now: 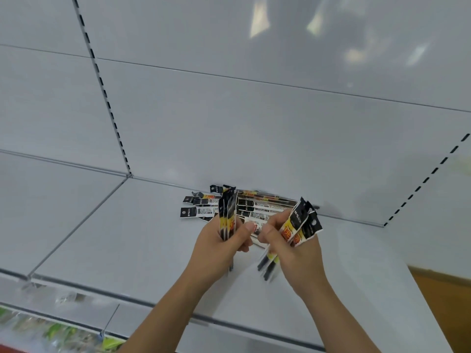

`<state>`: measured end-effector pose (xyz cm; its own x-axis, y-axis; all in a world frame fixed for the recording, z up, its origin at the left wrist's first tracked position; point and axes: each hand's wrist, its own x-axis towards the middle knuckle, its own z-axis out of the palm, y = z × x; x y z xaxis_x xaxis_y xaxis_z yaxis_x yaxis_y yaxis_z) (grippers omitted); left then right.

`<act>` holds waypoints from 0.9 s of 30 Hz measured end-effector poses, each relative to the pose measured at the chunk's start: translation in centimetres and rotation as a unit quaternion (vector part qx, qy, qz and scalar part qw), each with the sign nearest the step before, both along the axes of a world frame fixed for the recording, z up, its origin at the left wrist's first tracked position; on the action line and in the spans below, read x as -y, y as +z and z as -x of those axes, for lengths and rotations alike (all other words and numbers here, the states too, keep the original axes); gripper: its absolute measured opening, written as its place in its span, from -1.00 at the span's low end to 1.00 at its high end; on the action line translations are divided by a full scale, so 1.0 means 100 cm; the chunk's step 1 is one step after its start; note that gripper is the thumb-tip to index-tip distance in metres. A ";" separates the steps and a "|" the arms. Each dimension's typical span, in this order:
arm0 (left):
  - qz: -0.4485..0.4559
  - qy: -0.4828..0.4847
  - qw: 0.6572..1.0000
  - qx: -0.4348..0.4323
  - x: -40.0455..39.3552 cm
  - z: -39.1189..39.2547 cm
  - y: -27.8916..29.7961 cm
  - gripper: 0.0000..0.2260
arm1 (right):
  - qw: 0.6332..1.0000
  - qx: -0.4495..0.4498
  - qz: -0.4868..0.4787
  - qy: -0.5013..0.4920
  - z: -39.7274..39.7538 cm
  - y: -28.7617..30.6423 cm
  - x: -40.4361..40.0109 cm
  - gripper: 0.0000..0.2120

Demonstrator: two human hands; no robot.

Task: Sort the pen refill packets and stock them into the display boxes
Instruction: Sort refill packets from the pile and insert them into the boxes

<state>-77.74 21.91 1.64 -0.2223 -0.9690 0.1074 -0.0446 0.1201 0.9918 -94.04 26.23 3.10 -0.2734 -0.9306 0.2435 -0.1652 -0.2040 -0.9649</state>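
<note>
A loose pile of pen refill packets [204,208], black-topped with white printed labels, lies on the white shelf [132,240] near its back wall. My left hand [221,247] grips a small upright bunch of packets [227,212], their black ends pointing up. My right hand [293,253] holds another bunch of packets [302,225], fanned toward the upper right, with black refill tips sticking out below the palm. Both hands hover just in front of the pile, close together. No display box is in view.
The white back panel [254,123] rises behind the shelf, with slotted uprights [107,98] at left and right. A lower shelf with blurred green goods [53,332] shows at the bottom left. An orange-brown surface [443,301] lies at the right edge.
</note>
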 end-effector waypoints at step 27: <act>0.001 0.020 0.992 0.125 -0.030 0.010 -0.012 -0.78 | 1.000 -0.025 -0.014 -0.003 0.021 -0.026 -0.006 -0.46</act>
<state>-78.75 24.88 0.40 -0.2029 -0.9776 0.0553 -0.2949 0.1148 0.9486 -96.19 26.83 0.52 -0.2666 -0.9357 0.2309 -0.2153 -0.1757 -0.9606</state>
